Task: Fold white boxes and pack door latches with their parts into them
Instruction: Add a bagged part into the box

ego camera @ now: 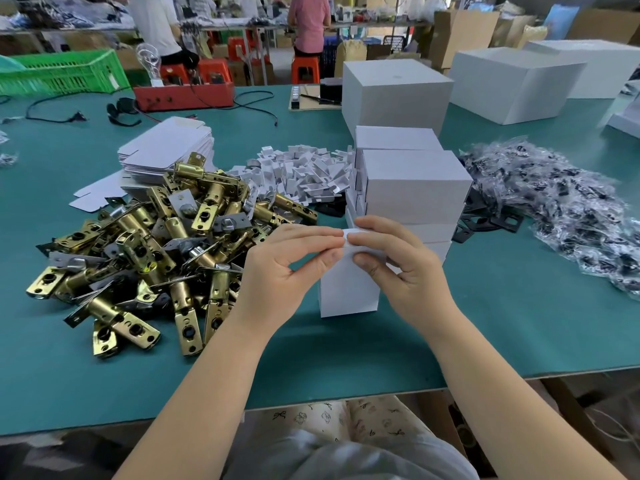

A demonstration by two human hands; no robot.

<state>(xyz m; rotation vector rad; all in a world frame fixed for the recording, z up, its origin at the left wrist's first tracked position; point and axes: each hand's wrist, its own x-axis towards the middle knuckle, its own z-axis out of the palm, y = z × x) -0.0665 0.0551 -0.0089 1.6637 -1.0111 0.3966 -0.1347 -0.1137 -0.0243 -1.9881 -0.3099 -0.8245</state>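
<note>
At centre frame both hands, the left hand (291, 258) and right hand (398, 265), pinch the top flap of a white box (346, 289) standing on the desk (502, 323), a stack of closed boxes (412, 188) behind, many door latches (156, 244) left unpacked.

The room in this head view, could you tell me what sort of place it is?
Most likely a small factory packing bench: a heap of brass door latches, a stack of folded white boxes, and both hands pinching a box flap.

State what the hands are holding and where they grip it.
Both hands, left hand and right hand, pinch the top flap of a small white box.
</note>
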